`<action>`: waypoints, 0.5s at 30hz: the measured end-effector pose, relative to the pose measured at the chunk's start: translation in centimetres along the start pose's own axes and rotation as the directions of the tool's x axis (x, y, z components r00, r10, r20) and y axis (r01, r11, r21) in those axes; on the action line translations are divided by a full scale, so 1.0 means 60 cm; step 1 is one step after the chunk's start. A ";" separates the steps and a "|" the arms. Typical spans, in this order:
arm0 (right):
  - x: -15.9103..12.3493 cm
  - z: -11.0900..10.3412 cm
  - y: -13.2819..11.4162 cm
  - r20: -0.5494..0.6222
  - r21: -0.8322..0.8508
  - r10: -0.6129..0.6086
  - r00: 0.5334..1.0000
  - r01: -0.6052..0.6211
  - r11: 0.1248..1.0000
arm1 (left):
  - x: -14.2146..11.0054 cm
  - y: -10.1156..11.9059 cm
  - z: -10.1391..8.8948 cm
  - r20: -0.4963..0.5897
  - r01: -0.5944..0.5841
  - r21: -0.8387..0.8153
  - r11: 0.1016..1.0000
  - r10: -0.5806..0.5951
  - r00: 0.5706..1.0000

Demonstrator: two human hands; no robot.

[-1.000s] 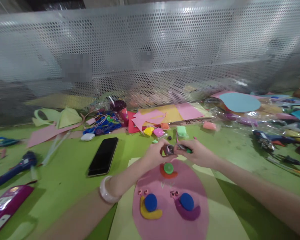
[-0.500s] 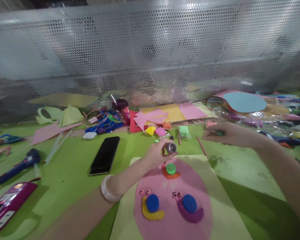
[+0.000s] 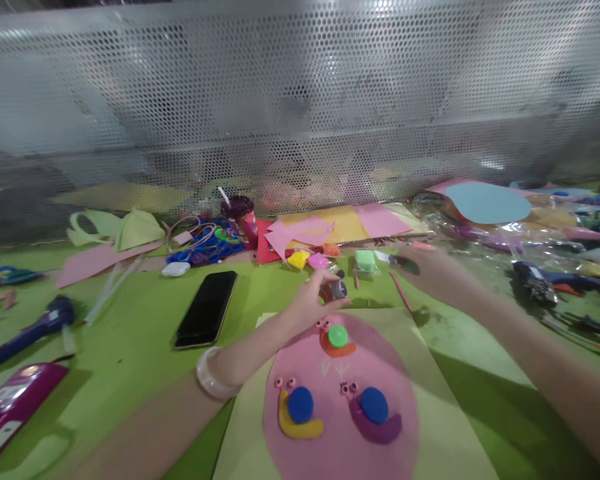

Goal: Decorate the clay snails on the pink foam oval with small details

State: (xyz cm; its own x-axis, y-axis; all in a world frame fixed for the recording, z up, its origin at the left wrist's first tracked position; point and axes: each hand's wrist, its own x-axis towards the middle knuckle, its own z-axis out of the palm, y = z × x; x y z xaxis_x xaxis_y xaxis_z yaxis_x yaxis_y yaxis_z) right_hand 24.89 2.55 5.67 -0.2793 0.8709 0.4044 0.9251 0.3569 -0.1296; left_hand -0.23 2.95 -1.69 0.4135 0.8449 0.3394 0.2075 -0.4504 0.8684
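My left hand (image 3: pixel 316 297) is closed round a small dark cylinder with a greyish round end (image 3: pixel 339 289), above the top edge of the paper. My right hand (image 3: pixel 433 273) pinches a slim object with a pale flat tip (image 3: pixel 383 257) and a dark part; blur hides its kind. Its tip points left, beside a mint-green clay block (image 3: pixel 365 261) in clear wrap. Below lies a pale yellow sheet (image 3: pixel 447 427) with a pink paper oval (image 3: pixel 337 460). On the oval are three clay snails: an orange snail (image 3: pixel 347 350), a yellow snail (image 3: pixel 303 429) and a purple snail (image 3: pixel 380 432), with bottle-cap shells.
A phone (image 3: pixel 207 310) lies left of the paper. Further left are a blue glue gun (image 3: pixel 25 337) and a magenta device (image 3: pixel 23 407). Behind are blue scissors (image 3: pixel 205 250), a cup with a straw (image 3: pixel 240 217), paper scraps and a perforated metal panel (image 3: pixel 300 80). Plastic-wrapped supplies crowd the right.
My right hand has moved left, towards my left hand, and the pale-tipped object now shows in its fingers. The round end in my left hand has turned a little.
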 end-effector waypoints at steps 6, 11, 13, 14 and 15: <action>-0.030 0.029 -0.073 0.013 0.103 -0.416 0.909 0.413 0.905 | -0.003 0.005 -0.002 0.108 -0.015 0.055 0.998 0.009 0.994; -0.041 0.040 -0.081 -0.035 0.040 -0.505 0.862 0.506 0.862 | -0.006 0.016 -0.002 0.186 -0.013 0.058 0.998 0.002 0.982; -0.041 0.039 -0.081 -0.048 0.022 -0.526 0.849 0.527 0.850 | -0.007 0.018 -0.002 0.218 -0.018 0.070 0.997 0.002 0.976; -0.040 0.038 -0.081 -0.057 0.014 -0.539 0.841 0.540 0.842 | -0.008 0.018 -0.002 0.228 -0.029 0.080 0.996 0.010 0.974; -0.040 0.037 -0.081 -0.065 0.006 -0.553 0.830 0.555 0.832 | -0.009 0.017 -0.001 0.233 -0.043 0.090 0.995 0.021 0.972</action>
State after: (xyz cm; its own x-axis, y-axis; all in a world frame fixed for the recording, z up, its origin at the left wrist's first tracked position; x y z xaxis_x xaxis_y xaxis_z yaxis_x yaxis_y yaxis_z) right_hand 20.47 -0.53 3.34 -0.7272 0.5037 0.4663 0.6131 0.7821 0.1114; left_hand -0.32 2.09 -0.98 0.6131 0.7447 0.2638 0.2684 -0.5104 0.8170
